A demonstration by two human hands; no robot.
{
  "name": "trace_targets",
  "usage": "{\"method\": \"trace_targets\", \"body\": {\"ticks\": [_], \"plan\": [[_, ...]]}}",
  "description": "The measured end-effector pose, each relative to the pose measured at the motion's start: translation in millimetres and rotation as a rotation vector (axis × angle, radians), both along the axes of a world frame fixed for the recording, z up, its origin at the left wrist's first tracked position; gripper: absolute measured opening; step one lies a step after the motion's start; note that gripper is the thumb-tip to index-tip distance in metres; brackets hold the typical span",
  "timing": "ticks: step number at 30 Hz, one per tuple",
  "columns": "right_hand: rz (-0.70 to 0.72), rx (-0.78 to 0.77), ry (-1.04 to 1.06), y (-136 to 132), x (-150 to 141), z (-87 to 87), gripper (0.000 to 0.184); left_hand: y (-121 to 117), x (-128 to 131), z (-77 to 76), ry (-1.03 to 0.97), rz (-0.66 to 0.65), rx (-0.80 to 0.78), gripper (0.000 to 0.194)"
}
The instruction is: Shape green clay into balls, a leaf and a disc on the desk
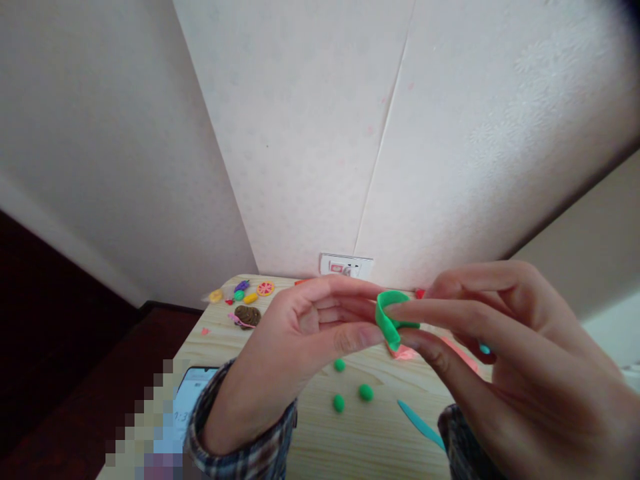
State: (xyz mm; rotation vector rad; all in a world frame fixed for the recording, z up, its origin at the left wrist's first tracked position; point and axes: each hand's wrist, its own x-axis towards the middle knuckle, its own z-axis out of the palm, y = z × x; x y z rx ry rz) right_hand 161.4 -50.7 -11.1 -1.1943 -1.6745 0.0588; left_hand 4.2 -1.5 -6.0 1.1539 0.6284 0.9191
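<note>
A thin, curled strip of green modelling clay (387, 320) is held up above the table between both hands. My left hand (315, 327) pinches its left side with thumb and fingers. From the right, my right hand (490, 340) has its index fingertip inside the curl and its thumb against the lower edge. Part of a small turquoise object (484, 349) shows among the curled lower fingers of that hand; its full shape is hidden. Below on the table lie a few small green clay balls (366, 392) and a turquoise clay knife (421, 425), partly covered by the right sleeve.
On the wooden table (325, 440), small fruit-shaped pieces (265, 289) and a brown coiled figure (247, 316) sit at the back left. A phone (193, 387) lies at the left edge. Pink material (404, 353) is behind my hands. A wall socket (346, 265) is just above the table.
</note>
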Motion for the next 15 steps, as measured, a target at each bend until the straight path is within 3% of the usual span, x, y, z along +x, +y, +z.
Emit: {"method": "trace_targets", "body": {"ticks": [15], "plan": [[-0.003,0.036,0.007,-4.3,-2.3,6.1,0.012,1.5,0.1,-3.1,-0.053,-0.031,-0.012,0.019]]}}
